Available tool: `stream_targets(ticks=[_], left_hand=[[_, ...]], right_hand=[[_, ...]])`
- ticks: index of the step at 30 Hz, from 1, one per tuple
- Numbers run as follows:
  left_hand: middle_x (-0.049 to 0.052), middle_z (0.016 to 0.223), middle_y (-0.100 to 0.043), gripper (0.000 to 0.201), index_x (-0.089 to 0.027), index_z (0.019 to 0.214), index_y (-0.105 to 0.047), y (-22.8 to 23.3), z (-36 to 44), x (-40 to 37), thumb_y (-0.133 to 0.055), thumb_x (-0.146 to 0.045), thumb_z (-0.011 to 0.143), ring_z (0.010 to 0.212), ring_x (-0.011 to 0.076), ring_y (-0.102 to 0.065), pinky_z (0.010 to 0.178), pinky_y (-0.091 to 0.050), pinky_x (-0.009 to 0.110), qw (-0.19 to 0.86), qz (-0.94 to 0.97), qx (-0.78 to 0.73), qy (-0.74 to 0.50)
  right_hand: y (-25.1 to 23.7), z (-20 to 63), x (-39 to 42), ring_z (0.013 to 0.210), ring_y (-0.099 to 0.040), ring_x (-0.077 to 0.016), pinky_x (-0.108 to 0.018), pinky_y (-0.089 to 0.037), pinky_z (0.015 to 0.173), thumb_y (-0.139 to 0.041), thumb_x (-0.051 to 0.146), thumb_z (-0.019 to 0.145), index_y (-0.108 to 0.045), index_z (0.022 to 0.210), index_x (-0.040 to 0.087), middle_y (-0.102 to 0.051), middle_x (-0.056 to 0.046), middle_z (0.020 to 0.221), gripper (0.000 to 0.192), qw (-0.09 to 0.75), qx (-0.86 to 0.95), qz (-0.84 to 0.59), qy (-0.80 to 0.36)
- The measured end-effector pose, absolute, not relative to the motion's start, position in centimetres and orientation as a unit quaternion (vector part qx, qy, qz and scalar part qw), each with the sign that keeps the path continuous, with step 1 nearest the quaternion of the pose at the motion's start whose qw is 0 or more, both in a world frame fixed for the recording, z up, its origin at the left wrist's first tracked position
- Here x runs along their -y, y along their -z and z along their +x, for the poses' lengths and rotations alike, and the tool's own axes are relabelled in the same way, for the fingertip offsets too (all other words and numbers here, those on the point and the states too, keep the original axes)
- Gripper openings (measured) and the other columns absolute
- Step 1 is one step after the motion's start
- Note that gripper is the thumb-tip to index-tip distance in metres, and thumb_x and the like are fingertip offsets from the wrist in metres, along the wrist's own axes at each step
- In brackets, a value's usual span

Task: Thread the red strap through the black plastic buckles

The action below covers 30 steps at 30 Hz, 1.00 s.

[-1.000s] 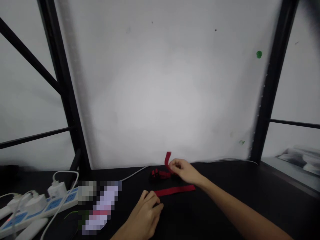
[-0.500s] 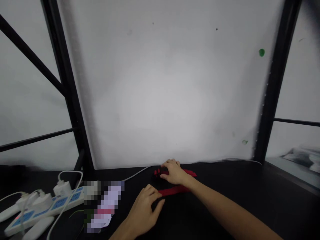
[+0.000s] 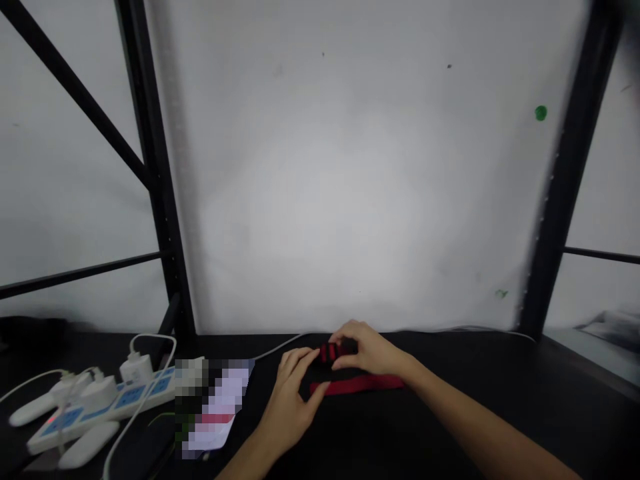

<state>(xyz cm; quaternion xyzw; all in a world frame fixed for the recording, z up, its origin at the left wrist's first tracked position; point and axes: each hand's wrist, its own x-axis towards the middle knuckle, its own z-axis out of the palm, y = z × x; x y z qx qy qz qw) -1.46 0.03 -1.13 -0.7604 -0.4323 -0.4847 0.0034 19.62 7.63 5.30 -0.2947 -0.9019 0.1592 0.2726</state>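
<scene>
Since earlier, left hand (image 3: 293, 400) moved up, fingers spread, beside right hand (image 3: 367, 350) pinching red-black bundle (image 3: 331, 351), partly hidden, near tabletop's rear edge.

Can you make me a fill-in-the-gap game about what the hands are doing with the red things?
1. The right hand covers a small red and ____ piece.
2. A flat strap lying on the table is coloured ____.
3. The left hand has its fingers ____ out, not curled into a fist.
4. The power strip lies on the person's ____ side.

Missing words: black; red; spread; left
</scene>
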Motion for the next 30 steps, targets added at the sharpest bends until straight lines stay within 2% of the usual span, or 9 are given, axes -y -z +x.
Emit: stream_targets(ticks=[3, 7, 10, 12, 18, 24, 27, 30], left_hand=[[0.009, 0.116, -0.065, 0.037, -0.025, 0.121, -0.059, 0.9, -0.6, 0.7, -0.066, -0.020, 0.086, 0.112, 0.0267, -0.056, 0.095, -0.048, 0.046, -0.003, -0.790, 0.393, 0.471], [0.008, 0.110, -0.068, 0.031, -0.025, 0.115, -0.063, 0.7, 0.1, 1.5, -0.065, -0.018, 0.085, 0.104, 0.0258, -0.060, 0.088, -0.051, 0.042, -0.015, -0.822, 0.358, 0.443], [0.010, 0.114, -0.067, 0.038, -0.026, 0.123, -0.060, 0.8, 0.0, 1.6, -0.063, -0.018, 0.087, 0.107, 0.0270, -0.060, 0.090, -0.050, 0.043, -0.004, -0.828, 0.353, 0.436], [0.010, 0.117, -0.066, 0.041, -0.026, 0.128, -0.057, 0.9, -0.3, 1.4, -0.062, -0.018, 0.088, 0.110, 0.0275, -0.059, 0.092, -0.049, 0.045, 0.002, -0.830, 0.353, 0.432], [0.009, 0.120, -0.067, 0.045, -0.026, 0.133, -0.051, 1.2, -0.1, 1.4, -0.060, -0.016, 0.090, 0.113, 0.0268, -0.057, 0.095, -0.047, 0.044, 0.011, -0.857, 0.334, 0.392], [0.012, 0.121, -0.063, 0.038, -0.024, 0.127, -0.056, 0.6, 1.0, 1.9, -0.058, -0.016, 0.090, 0.115, 0.0296, -0.053, 0.095, -0.044, 0.049, 0.039, -0.870, 0.351, 0.344], [0.011, 0.109, -0.062, 0.029, -0.023, 0.118, -0.062, 0.3, 1.1, 2.0, -0.056, -0.017, 0.091, 0.101, 0.0283, -0.056, 0.084, -0.048, 0.046, 0.062, -0.863, 0.383, 0.325], [0.010, 0.097, -0.062, 0.027, -0.021, 0.117, -0.061, 0.3, 1.2, 2.0, -0.050, -0.015, 0.093, 0.087, 0.0244, -0.057, 0.077, -0.051, 0.041, 0.043, -0.867, 0.384, 0.314]], right_hand=[[-4.1, 20.5, -5.3, 0.094, -0.060, -0.0220, -0.037, -0.040, 0.092, -0.082, 0.050, 0.066, -0.068, 0.111, 0.026, -0.069, -0.003, 0.097, 0.053, 0.300, 0.890, -0.272, -0.209], [-2.6, 21.6, -3.6, 0.092, -0.063, -0.0208, -0.038, -0.038, 0.099, -0.088, 0.045, 0.059, -0.066, 0.113, 0.025, -0.070, -0.001, 0.095, 0.062, 0.348, 0.846, -0.278, -0.293], [-2.2, 22.9, -3.5, 0.091, -0.063, -0.0197, -0.033, -0.045, 0.088, -0.078, 0.043, 0.073, -0.065, 0.113, 0.023, -0.069, -0.003, 0.097, 0.046, 0.331, 0.822, -0.288, -0.363], [-1.9, 23.8, -3.8, 0.084, -0.062, -0.0171, -0.030, -0.047, 0.079, -0.069, 0.041, 0.082, -0.064, 0.111, 0.021, -0.067, -0.002, 0.092, 0.036, 0.316, 0.796, -0.302, -0.419], [-0.1, 23.7, -3.4, 0.066, -0.055, -0.0118, -0.026, -0.043, 0.067, -0.077, 0.037, 0.075, -0.057, 0.103, 0.020, -0.061, 0.004, 0.075, 0.038, 0.362, 0.706, -0.294, -0.533], [-0.7, 22.6, -1.8, 0.073, -0.059, -0.0142, -0.029, -0.046, 0.076, -0.068, 0.027, 0.081, -0.058, 0.102, 0.020, -0.064, 0.002, 0.078, 0.024, 0.374, 0.754, -0.317, -0.437], [-1.2, 22.9, -1.4, 0.077, -0.060, -0.0164, -0.031, -0.047, 0.078, -0.064, 0.027, 0.084, -0.060, 0.102, 0.021, -0.066, 0.000, 0.081, 0.019, 0.359, 0.777, -0.347, -0.383], [-1.4, 23.0, -0.9, 0.097, -0.058, -0.0229, -0.039, -0.042, 0.091, -0.074, 0.034, 0.077, -0.064, 0.111, 0.025, -0.065, -0.005, 0.102, 0.037, 0.342, 0.819, -0.369, -0.277]])
